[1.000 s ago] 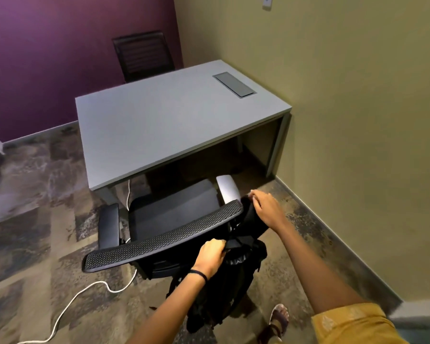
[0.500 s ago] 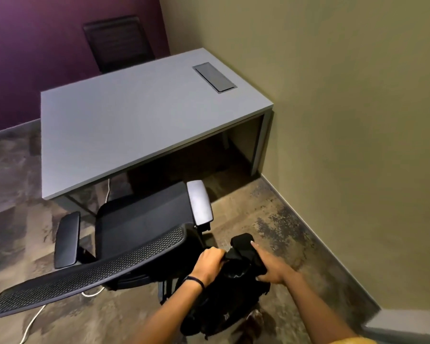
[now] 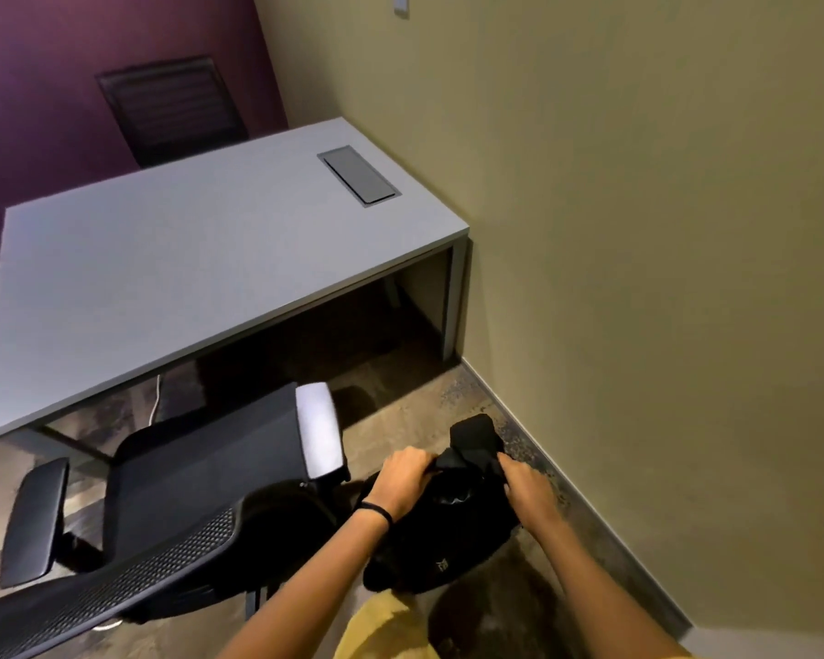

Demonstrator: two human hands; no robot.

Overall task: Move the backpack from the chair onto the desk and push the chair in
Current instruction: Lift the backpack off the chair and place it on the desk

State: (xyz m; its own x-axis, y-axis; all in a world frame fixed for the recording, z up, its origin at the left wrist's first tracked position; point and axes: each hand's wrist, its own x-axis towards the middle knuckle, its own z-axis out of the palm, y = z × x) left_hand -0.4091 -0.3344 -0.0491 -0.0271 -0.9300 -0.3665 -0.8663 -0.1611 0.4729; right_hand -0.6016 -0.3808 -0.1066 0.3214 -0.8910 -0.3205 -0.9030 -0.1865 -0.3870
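Observation:
A black backpack (image 3: 441, 539) hangs just above the floor to the right of the black mesh office chair (image 3: 201, 487). My left hand (image 3: 403, 482) grips its top on the left side. My right hand (image 3: 526, 485) grips its top on the right side, below a raised black flap. The chair stands pulled out from the grey desk (image 3: 172, 259), its seat bare, its mesh back low at the bottom left. The desk top holds only a flush grey cable hatch (image 3: 358, 174).
A beige wall (image 3: 638, 278) runs close along the right side, meeting the floor by the backpack. A second dark chair (image 3: 172, 109) stands behind the desk against the purple wall. A white cable (image 3: 154, 397) hangs under the desk. Patterned carpet covers the floor.
The backpack has come away from behind the chair back and moved right and forward, held in both hands. The chair now sits further left in view.

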